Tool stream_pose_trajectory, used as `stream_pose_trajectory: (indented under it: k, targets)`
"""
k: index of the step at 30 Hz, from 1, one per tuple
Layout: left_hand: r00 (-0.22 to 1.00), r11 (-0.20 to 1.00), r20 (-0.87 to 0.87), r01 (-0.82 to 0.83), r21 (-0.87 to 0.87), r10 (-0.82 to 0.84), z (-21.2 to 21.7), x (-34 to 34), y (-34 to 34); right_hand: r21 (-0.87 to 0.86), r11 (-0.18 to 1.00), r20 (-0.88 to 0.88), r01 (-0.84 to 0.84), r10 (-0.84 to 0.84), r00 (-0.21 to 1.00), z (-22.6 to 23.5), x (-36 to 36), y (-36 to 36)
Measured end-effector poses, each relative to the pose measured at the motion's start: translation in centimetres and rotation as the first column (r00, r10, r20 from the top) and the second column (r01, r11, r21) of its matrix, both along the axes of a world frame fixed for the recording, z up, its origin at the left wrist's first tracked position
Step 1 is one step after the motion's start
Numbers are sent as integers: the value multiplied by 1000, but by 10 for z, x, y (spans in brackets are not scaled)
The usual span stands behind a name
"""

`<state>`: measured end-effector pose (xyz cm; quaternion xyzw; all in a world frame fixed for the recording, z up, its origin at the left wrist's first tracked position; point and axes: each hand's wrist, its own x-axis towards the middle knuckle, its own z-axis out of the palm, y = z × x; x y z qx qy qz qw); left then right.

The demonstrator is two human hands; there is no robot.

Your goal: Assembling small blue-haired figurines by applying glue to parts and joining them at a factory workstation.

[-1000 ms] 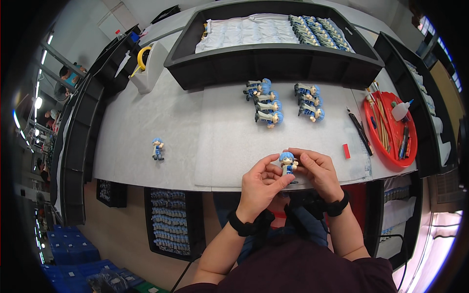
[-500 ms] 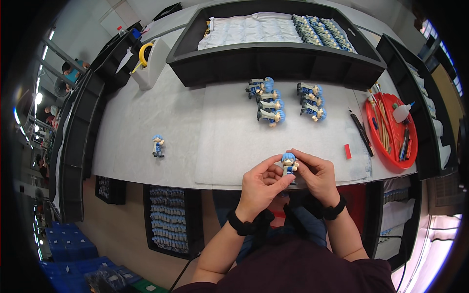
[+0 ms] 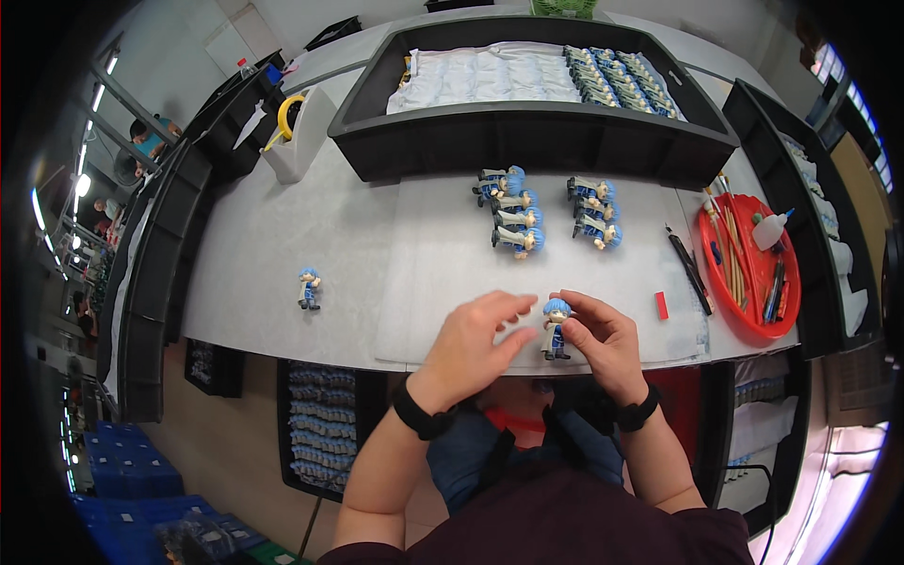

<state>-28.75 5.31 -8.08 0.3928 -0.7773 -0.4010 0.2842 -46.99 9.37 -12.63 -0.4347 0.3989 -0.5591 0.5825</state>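
A small blue-haired figurine [image 3: 556, 331] in a pale cape and dark boots is upright near the table's front edge. My right hand [image 3: 604, 341] grips it from the right side, thumb in front and fingers behind. Just to its left, my left hand [image 3: 476, 341] is apart from it, with thumb and fingers spread and nothing between them. Further left, another figurine [image 3: 309, 289] lies alone on the table. Beyond my hands lie two groups of like figurines, a left group [image 3: 516, 217] and a right group [image 3: 595, 215].
A black crate [image 3: 537, 141] with cloth and rows of figurines stands at the back. On the right are a red tray [image 3: 749, 320] of brushes and a bottle, a black pen [image 3: 690, 273] and a red block [image 3: 662, 305]. A tape dispenser [image 3: 299, 141] stands back left.
My left hand has let go of the figurine and drawn away to the left. The right hand still holds it. The whole view has shifted slightly downward.
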Motion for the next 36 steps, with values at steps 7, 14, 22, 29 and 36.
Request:
stream_pose_trajectory:
  k: [7, 14, 22, 29, 36]
  targets:
    - [868, 826, 477, 166, -539, 138, 3, -23, -72, 43, 999, 50, 15, -17, 999, -2, -1, -2]
    - [905, 889, 357, -46, -456, 230, -5, -23, -64, 47, 999, 70, 11, -15, 997, -8, -4, -4]
    - [941, 914, -213, -174, 366, 265, -6, -15, -15, 57, 998, 78, 17, -21, 997, -1, -4, -4]
    - [874, 821, -341, -106, 561, 346, -12, -14, -5, 73, 997, 61, 25, -29, 998, 0, -1, -3]
    - [849, 801, -392, -59, 595, 354, -17, -13, 0, 26, 999, 26, 23, -24, 999, -2, 2, -2]
